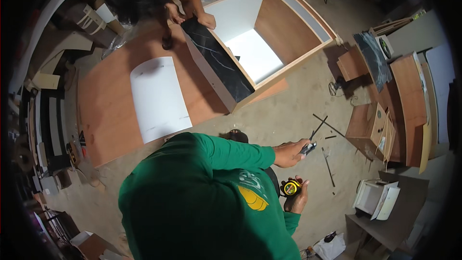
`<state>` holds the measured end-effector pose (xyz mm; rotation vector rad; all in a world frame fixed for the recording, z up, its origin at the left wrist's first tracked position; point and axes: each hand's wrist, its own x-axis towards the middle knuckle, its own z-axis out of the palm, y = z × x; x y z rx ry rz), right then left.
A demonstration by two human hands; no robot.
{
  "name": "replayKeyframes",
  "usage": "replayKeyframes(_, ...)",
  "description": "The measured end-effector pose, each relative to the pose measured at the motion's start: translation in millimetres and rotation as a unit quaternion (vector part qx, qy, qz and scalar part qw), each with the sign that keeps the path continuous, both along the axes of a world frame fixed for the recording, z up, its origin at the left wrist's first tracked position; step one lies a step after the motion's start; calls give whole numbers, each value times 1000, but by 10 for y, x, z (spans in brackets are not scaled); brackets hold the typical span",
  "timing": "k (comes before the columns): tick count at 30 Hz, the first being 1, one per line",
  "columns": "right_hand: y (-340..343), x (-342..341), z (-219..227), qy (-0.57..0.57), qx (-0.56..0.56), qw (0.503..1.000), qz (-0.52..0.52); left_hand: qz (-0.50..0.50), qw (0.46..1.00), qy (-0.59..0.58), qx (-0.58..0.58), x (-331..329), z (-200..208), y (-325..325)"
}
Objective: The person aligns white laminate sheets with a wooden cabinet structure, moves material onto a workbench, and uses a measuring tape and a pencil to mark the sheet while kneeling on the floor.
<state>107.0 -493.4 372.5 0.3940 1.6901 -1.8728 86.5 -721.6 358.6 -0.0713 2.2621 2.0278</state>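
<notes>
My left hand point(288, 154), at the end of a green sleeve reaching to the right, is closed around a small dark hand tool point(308, 149) with a silvery part. Its exact kind is too small to tell. Just below, my right hand point(299, 201) holds a black and yellow tape measure point(290, 188), its round face turned up. Thin black strips point(329, 167) lie on the floor beyond my hands. One strip point(319, 126) runs close past my left fingertips; whether I touch it cannot be told.
Ahead, a wooden cabinet carcass point(288, 26) with a black marble-look panel point(216, 53) rests on a brown board point(106, 110). A co-worker's hand point(207, 20) presses on that panel. A white sheet point(161, 98) lies nearby. Wooden boxes point(368, 127) and panels point(409, 101) stand at right.
</notes>
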Motion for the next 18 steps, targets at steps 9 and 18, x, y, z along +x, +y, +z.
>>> replayKeyframes(9,-550,-1481,-21,-80,-94,985,124,7,987,40,-155,-662,79,-217)
replayKeyframes(18,-943,-2652,63,-147,-141,901,382,170,946,-87,-262,-1175,72,14)
